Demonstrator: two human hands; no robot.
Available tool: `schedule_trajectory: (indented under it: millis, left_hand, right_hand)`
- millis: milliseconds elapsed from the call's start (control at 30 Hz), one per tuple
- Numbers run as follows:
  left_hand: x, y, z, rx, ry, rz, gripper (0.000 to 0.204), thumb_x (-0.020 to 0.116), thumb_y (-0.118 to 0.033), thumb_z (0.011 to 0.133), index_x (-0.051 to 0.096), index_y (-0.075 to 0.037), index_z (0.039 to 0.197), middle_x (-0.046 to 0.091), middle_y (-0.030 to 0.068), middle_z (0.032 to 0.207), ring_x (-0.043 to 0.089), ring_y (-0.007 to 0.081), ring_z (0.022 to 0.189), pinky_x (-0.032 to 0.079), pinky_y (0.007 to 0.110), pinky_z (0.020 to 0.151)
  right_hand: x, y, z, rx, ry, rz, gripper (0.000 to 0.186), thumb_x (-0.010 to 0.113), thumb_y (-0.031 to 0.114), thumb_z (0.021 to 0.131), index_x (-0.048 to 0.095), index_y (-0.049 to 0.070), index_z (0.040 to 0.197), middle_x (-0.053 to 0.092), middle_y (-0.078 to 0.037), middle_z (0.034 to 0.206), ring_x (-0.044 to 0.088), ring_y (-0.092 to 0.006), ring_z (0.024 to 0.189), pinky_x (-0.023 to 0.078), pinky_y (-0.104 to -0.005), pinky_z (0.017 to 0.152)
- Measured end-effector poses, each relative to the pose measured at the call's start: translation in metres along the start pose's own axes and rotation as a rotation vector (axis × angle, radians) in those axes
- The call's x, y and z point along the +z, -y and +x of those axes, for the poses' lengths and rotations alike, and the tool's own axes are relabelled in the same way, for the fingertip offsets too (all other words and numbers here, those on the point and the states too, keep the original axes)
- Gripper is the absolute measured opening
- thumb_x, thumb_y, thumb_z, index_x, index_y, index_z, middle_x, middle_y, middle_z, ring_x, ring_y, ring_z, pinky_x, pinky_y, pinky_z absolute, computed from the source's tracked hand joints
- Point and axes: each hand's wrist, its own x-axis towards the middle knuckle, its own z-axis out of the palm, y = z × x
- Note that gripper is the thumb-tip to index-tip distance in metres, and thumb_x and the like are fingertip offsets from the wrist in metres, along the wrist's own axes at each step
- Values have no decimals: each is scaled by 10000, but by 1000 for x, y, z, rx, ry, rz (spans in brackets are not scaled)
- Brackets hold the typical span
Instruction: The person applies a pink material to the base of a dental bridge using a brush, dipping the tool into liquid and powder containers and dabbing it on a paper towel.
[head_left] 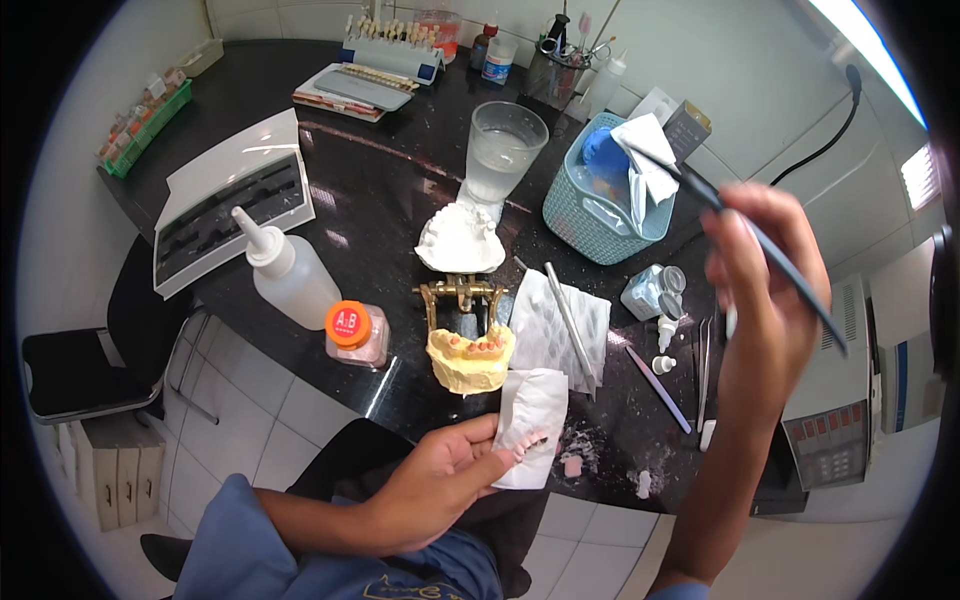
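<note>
My left hand (430,495) pinches a folded white tissue (535,395) close to my body. On the tissue, at my thumb tip, lies a small row of tooth-coloured dental pieces (528,446). Raised at the right, my right hand (765,260) grips a slim dark-handled tool (795,275); its far end meets the white paper at the basket, so its tip cannot be made out. Beyond my left hand stands a brass articulator (462,290), with a white plaster jaw cast (462,240) behind it and a yellow cast (470,362) with reddish tooth spots in front.
A blue-green basket (600,225) holds crumpled paper. Nearby are a glass of clear liquid (505,150), a squeeze bottle (295,275), an orange-lidded powder jar (358,335) and a metal tool on gauze (570,325). Tweezers (704,375) and a purple tool (658,388) lie right.
</note>
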Motion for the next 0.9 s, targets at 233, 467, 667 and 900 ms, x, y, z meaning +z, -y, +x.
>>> schedule_trajectory:
  millis: [233, 467, 667, 900]
  left_hand:
    - [5, 2, -4, 32, 72, -79, 397, 484, -99, 1007, 418, 63, 1363, 593, 109, 1245, 575, 124, 1113, 446, 260, 985]
    - [4, 4, -8, 47, 9, -23, 376, 496, -89, 1001, 457, 82, 1333, 610, 106, 1216, 579, 116, 1091, 441, 257, 991]
    - [-8, -1, -5, 79, 6, 67, 410, 423, -44, 1002, 374, 101, 1382, 521, 190, 1342, 514, 234, 1251, 398, 366, 1082]
    - [-4, 6, -3, 146, -13, 76, 339, 498, -69, 996, 494, 91, 1295, 621, 87, 1172, 573, 89, 1055, 459, 245, 947]
  right_hand:
    - [71, -29, 86, -153, 183, -432, 220, 696, 205, 839, 720, -7, 895, 683, -156, 725, 668, -225, 639, 507, -343, 605]
    - [79, -39, 87, -264, 155, -553, 237, 710, 207, 817, 691, -27, 785, 653, -172, 652, 652, -331, 591, 511, -375, 597]
    - [18, -10, -10, -245, 41, -329, 59, 678, 12, 823, 677, 10, 882, 663, -23, 751, 583, -41, 611, 417, -177, 508]
    - [-2, -35, -96, -46, 230, -474, 149, 714, -17, 768, 691, -2, 914, 660, -95, 798, 600, -125, 569, 445, -234, 492]
